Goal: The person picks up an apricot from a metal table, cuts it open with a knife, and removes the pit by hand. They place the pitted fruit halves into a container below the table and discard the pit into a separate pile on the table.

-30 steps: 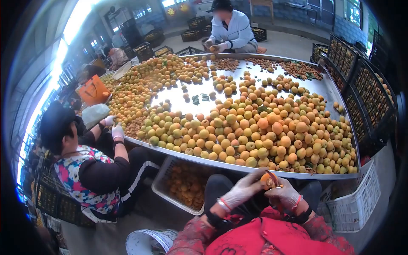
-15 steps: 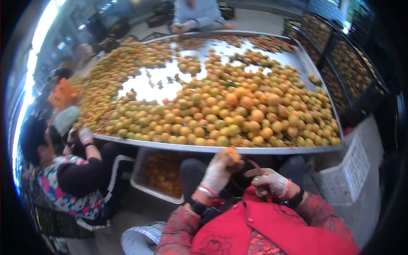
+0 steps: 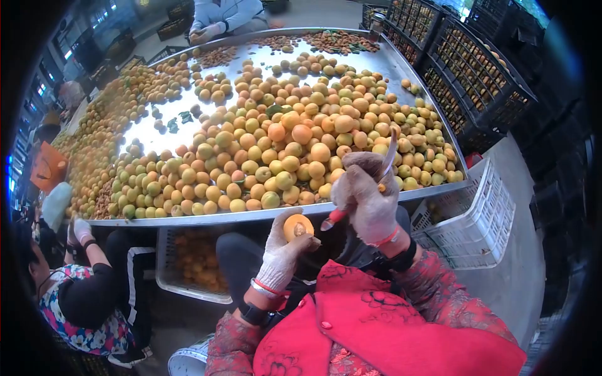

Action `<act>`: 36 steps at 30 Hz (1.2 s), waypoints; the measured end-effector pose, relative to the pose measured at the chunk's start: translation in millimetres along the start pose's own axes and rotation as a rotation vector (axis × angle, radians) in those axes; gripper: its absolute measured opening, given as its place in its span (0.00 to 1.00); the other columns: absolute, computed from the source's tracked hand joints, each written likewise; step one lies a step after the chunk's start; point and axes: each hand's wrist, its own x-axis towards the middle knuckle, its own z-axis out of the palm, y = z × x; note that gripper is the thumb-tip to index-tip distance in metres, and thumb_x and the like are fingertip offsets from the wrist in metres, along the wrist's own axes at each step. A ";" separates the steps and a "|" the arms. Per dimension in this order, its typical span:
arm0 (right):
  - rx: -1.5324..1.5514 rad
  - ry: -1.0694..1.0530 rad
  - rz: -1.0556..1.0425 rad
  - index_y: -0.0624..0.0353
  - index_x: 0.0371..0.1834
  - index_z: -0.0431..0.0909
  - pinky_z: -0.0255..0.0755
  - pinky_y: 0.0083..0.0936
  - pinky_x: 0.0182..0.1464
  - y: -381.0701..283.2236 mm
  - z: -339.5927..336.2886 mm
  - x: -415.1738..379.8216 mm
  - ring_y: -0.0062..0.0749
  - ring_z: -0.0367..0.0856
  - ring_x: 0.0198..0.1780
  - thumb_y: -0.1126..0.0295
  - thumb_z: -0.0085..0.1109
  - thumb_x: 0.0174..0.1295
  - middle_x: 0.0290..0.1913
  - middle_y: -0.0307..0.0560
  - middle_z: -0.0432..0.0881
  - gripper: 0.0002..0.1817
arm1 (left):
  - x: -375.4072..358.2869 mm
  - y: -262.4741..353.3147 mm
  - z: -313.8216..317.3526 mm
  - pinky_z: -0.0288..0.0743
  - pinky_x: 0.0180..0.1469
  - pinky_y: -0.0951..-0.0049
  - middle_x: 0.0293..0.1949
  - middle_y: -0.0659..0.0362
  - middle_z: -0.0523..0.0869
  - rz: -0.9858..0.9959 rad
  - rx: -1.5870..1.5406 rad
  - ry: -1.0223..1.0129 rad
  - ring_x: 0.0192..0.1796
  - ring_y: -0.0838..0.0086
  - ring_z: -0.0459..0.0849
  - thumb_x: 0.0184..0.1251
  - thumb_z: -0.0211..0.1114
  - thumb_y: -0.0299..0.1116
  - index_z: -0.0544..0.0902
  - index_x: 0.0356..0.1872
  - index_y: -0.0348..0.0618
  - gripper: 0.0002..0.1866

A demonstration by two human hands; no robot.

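A cut fruit (image 3: 298, 225) is clasped in the left grip (image 3: 279, 250), near the table's front edge; its brown centre is exposed. A red-handled knife (image 3: 338, 215) is clamped in the right grip (image 3: 371, 203), blade upward. Whole fruits (image 3: 269, 153) are heaped across the metal table (image 3: 394, 70). A white crate (image 3: 473, 229) is seen beside it.

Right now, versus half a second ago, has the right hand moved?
Yes, upward in view: the right hand was below the table's near edge; now it overlaps that edge.
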 end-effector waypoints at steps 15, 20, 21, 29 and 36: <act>0.012 0.044 -0.029 0.60 0.51 0.72 0.67 0.21 0.23 21.9 5.8 -17.5 0.20 0.70 0.19 0.76 0.55 0.70 0.24 0.38 0.74 0.09 | -7.3 5.4 21.8 0.83 0.47 0.73 0.47 0.55 0.80 0.049 0.277 -0.049 0.43 0.73 0.85 0.62 0.65 0.21 0.70 0.65 0.43 0.28; 0.335 0.444 0.285 0.50 0.37 0.71 0.53 0.27 0.17 22.5 -13.7 -2.0 0.23 0.55 0.10 0.70 0.57 0.69 0.14 0.33 0.62 0.04 | -1.3 2.2 24.1 0.80 0.47 0.75 0.45 0.55 0.83 0.257 0.572 -0.152 0.43 0.76 0.84 0.60 0.68 0.22 0.72 0.65 0.42 0.30; 0.368 0.503 0.307 0.50 0.36 0.71 0.52 0.27 0.17 25.2 -20.1 -0.8 0.22 0.54 0.10 0.70 0.57 0.69 0.14 0.32 0.61 0.05 | 1.4 3.8 25.2 0.80 0.47 0.75 0.46 0.54 0.83 0.357 0.727 -0.192 0.43 0.74 0.85 0.59 0.69 0.22 0.71 0.66 0.42 0.31; 0.508 0.646 0.453 0.48 0.28 0.66 0.52 0.26 0.18 40.8 -70.6 -17.3 0.21 0.49 0.11 0.65 0.54 0.72 0.14 0.28 0.55 0.12 | 16.6 -4.8 36.3 0.80 0.36 0.67 0.36 0.56 0.79 0.536 1.217 -0.413 0.34 0.62 0.84 0.51 0.74 0.24 0.72 0.66 0.48 0.36; 0.719 0.612 0.556 0.49 0.29 0.68 0.49 0.23 0.21 48.2 -105.2 -24.1 0.18 0.48 0.12 0.59 0.53 0.73 0.13 0.25 0.52 0.14 | 26.0 -28.8 33.5 0.80 0.43 0.71 0.45 0.54 0.82 0.421 1.023 -0.442 0.40 0.63 0.87 0.64 0.63 0.24 0.72 0.65 0.49 0.27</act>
